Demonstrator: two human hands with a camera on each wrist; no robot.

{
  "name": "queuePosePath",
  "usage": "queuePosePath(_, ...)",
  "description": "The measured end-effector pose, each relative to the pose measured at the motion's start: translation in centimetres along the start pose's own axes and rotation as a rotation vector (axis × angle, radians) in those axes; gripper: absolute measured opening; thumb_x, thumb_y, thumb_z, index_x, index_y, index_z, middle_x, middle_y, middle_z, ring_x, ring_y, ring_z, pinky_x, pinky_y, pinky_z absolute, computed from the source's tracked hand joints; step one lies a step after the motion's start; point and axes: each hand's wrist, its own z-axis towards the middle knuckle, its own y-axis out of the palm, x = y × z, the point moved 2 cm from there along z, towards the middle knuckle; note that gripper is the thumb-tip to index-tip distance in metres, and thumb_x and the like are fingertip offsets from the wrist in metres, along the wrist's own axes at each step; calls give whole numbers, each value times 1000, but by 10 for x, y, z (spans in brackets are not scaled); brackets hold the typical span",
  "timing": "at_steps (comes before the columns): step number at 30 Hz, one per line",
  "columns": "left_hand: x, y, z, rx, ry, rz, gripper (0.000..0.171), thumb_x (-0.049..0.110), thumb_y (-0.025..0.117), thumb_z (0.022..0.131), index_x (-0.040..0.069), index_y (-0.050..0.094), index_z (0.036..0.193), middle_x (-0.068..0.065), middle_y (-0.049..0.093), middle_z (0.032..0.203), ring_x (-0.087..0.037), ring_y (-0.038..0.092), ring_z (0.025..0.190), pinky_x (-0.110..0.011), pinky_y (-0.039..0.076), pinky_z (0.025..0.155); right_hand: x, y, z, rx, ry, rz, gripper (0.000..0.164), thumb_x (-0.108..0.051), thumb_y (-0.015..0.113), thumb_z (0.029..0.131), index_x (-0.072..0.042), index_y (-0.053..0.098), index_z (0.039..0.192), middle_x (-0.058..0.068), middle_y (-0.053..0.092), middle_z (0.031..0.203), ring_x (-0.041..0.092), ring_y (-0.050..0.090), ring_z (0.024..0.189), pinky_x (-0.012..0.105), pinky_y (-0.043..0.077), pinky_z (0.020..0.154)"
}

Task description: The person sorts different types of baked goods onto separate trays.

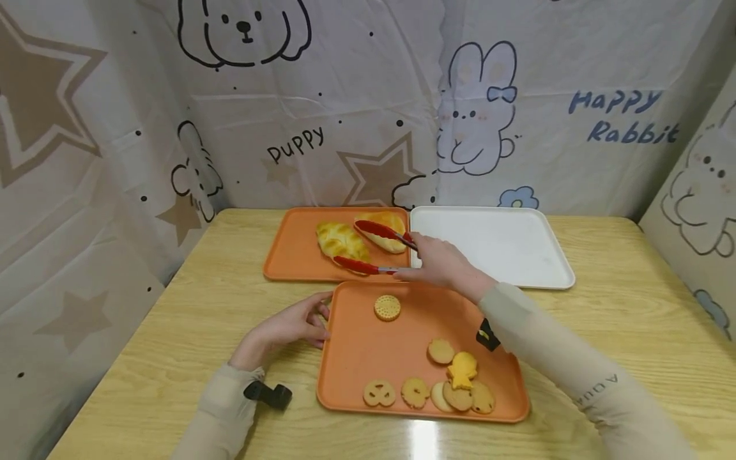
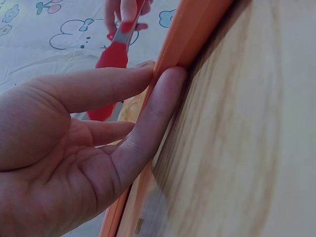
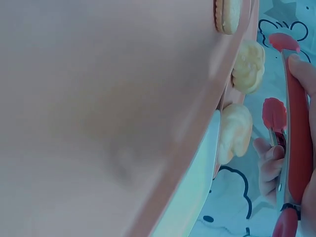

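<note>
In the upper middle of the head view, the right hand [image 1: 439, 259] has its fingers curled round a pair of red-tipped tongs [image 1: 376, 229], whose jaws stand wide apart over two breads — a braided loaf [image 1: 338, 239] and a plainer bun [image 1: 392, 221] — on the right part of the rear orange tray [image 1: 290, 249]. Whether the tips touch either bread I cannot tell. Left of centre, the left hand [image 1: 290, 322] pinches the left rim of the front orange tray [image 1: 362, 354] between thumb and fingers. Both breads look light and probably soft, so a gentle squeeze should do; too hard might dent them. The braided loaf is best taken across its thick middle — an end could let it swing or slip.
</note>
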Motion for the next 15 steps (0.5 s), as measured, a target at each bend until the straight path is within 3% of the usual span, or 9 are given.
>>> queuePosePath(7, 0, 0, 1, -1, -3, 4, 80, -4, 61, 82, 2, 12, 145, -14, 38, 105, -15, 58, 76, -35, 55, 70, 14, -8, -27, 24, -35, -18, 71, -61, 65, 71, -8, 48, 114, 10, 62, 90, 20, 57, 74, 36, 50, 64)
queuePosePath(15, 3, 1, -1, 0, -10, -3, 80, -4, 61, 83, 1, 11, 145, -15, 38, 106, -14, 57, 76, -34, 55, 70, 20, -14, -62, 3, -31, -57, 74, -60, 65, 72, -8, 48, 121, 9, 63, 97, 22, 60, 80, 40, 52, 69)
